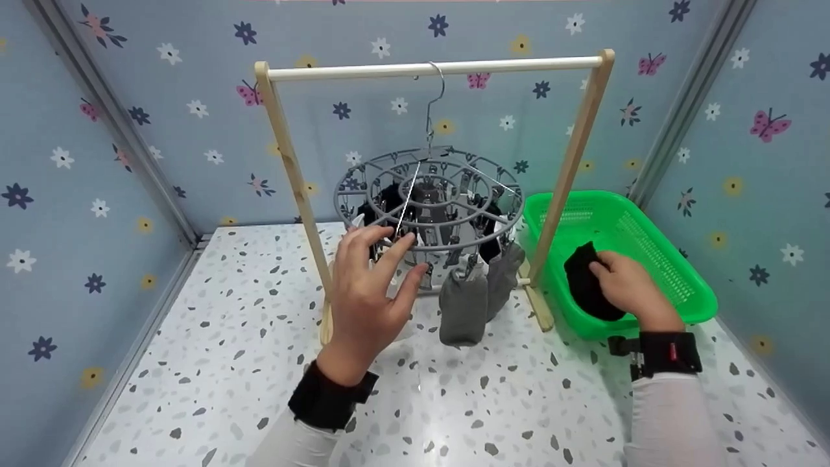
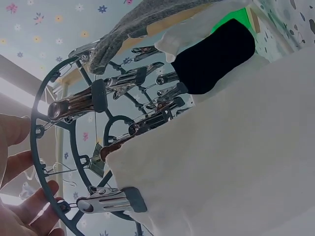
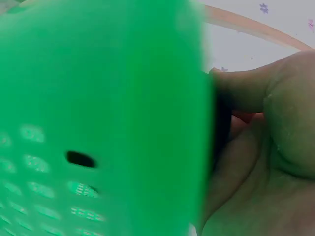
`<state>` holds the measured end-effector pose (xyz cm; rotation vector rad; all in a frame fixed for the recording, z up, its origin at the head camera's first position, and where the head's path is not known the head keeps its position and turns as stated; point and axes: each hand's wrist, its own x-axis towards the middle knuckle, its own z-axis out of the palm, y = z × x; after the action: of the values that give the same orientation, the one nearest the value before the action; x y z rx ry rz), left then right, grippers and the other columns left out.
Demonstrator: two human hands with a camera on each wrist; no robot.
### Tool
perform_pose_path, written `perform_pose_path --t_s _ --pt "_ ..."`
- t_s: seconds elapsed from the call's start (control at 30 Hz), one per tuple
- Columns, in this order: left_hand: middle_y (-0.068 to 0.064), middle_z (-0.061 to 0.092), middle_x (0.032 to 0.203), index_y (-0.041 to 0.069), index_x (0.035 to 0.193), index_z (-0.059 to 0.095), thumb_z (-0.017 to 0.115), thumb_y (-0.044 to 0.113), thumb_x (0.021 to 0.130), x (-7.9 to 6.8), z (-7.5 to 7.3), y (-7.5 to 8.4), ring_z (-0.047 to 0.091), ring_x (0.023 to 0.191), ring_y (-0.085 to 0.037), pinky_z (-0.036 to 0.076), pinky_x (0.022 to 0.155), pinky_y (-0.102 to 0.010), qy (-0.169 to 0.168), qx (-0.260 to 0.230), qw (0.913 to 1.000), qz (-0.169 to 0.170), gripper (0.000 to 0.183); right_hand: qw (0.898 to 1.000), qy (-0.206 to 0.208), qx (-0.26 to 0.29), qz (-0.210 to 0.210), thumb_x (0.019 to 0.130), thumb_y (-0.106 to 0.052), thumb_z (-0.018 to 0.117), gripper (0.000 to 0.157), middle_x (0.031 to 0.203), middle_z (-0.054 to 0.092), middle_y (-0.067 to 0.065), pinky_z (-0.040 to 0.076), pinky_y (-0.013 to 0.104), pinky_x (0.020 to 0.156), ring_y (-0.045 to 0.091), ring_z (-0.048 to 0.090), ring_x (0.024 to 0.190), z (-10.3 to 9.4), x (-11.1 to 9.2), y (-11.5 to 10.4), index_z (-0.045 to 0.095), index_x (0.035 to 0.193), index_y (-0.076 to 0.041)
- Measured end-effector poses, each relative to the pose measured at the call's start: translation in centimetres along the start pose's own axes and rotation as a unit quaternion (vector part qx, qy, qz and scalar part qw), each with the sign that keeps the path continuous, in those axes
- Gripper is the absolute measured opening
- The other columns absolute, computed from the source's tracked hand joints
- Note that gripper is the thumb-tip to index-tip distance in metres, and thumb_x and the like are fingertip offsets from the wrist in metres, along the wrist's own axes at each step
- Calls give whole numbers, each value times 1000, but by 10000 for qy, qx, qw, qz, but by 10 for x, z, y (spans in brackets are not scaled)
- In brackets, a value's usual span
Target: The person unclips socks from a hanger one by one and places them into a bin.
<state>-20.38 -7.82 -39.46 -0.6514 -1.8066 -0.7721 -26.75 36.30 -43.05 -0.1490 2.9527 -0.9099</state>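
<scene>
A round grey clip hanger [image 1: 428, 243] hangs by its metal hook from a rail. My left hand [image 1: 369, 285], fingers spread and slightly bent, is at its near left rim; in the left wrist view some fingertips touch the ring [image 2: 33, 123]. Grey socks [image 1: 463, 311] hang from clips on the near right side. In the left wrist view a metal clip [image 2: 106, 200] bites a white cloth [image 2: 211, 162], and a black piece [image 2: 216, 56] hangs behind. My right hand [image 1: 626, 285] pinches a black sock [image 1: 587, 285] over the green basket [image 1: 697, 301], whose wall hides most of the sock in the right wrist view.
A wooden stand [image 1: 570, 155] with a white rail [image 1: 506, 65] carries the hanger. Its right foot [image 1: 539, 308] stands beside the basket. Speckled white tabletop [image 1: 214, 363] spreads below, with flowered panels [image 1: 214, 136] behind and at both sides.
</scene>
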Motion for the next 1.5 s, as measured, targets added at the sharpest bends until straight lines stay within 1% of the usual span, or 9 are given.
perform_pose_path --t_s 0.17,0.3,0.57,0.8,0.93,1.03,1.17,1.3,1.5 --pt "-20 70 133 8 131 81 86 25 98 0 2 2 60 133 -44 41 124 -57 -67 -42 10000 -6 38 9997 -223 -77 -37 121 -20 42 57 164 36 46 31 75 125 65 33 153 8 0 6 36 162 19" --pt "-21 70 132 6 131 80 85 25 98 2 5 4 60 132 -43 40 124 -57 -151 -114 9998 52 38 9993 -308 -175 -77 120 -16 44 54 161 39 47 33 76 123 66 36 150 9 -1 16 38 159 22" --pt "-20 70 132 7 132 80 85 27 99 0 10 9 59 132 -41 42 123 -55 -373 -124 9992 91 39 9968 -570 -548 108 116 -9 47 48 155 46 47 40 76 118 67 43 145 12 -6 31 45 154 21" --pt "-19 69 134 8 133 79 84 28 100 0 8 8 57 134 -39 42 123 -54 -451 -104 9989 30 39 9928 -655 -859 526 115 -12 46 55 155 46 48 42 75 117 66 46 143 10 -6 29 40 156 23" --pt "-19 69 134 7 133 79 84 27 100 1 7 7 57 134 -40 42 122 -54 -475 -106 9988 30 39 9921 -689 -851 618 116 -16 44 60 160 39 48 38 76 120 66 39 147 6 -4 24 34 160 23" --pt "-19 69 134 7 133 79 84 27 99 2 6 6 57 134 -40 43 122 -54 -469 -105 9988 20 39 9943 -568 -716 558 117 -20 46 63 164 34 47 34 77 122 67 33 151 5 -2 18 30 162 22" --pt "-19 70 134 6 133 79 85 27 99 2 5 5 57 134 -40 42 122 -55 -430 -101 9990 21 40 9980 -191 -492 341 118 -22 50 64 166 35 44 34 77 122 64 33 153 6 1 5 32 165 17" --pt "-19 70 133 6 133 79 85 27 99 2 3 3 57 134 -41 42 122 -55 -373 -56 9993 8 40 9993 236 -289 36 118 -22 52 61 164 40 41 36 75 120 61 38 151 8 0 -12 37 165 13" --pt "-19 70 132 6 129 80 84 30 100 0 -1 -2 58 134 -42 42 122 -56 -287 123 9995 -105 38 9948 888 -241 -442 117 -19 57 52 156 51 36 43 72 115 57 48 144 11 -8 -39 49 161 8"
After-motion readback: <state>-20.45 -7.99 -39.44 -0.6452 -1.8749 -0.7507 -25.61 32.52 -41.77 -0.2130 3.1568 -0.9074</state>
